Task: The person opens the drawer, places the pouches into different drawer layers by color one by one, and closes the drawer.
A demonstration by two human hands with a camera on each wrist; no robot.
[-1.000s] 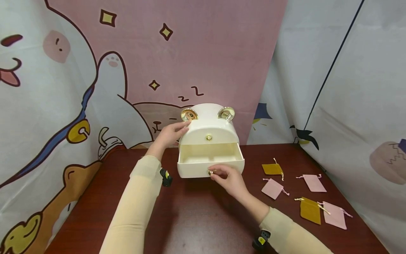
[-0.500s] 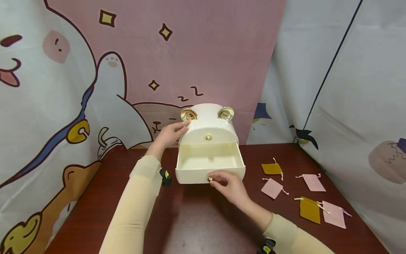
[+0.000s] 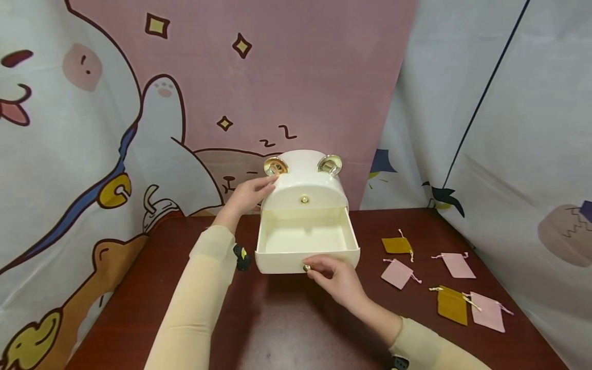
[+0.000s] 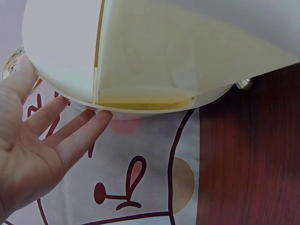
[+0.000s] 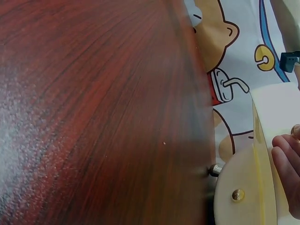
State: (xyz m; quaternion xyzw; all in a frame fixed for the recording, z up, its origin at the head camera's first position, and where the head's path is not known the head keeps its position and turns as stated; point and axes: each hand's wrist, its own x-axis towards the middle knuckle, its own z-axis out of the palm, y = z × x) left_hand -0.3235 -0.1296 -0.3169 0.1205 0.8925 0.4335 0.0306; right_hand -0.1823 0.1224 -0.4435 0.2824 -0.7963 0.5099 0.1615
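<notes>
A cream storage box with two gold ears stands at the back of the table. Its lower drawer is pulled far out, and nothing shows inside it. My right hand pinches the small gold knob on that drawer's front between thumb and fingers. Against the box's left side, just below the left ear, rests my left hand. In the left wrist view the left hand's fingers are spread, with the fingertips touching the shell. The upper drawer's gold knob sits above, that drawer being closed.
To the right on the brown table lie several flat drawstring pouches, among them a mustard pouch, a pink pouch and another mustard pouch. A cartoon-printed cloth hangs right behind the box.
The lower drawer has slid further out toward me, with my right hand drawing back on its knob. My left hand has stayed at the box's side.
</notes>
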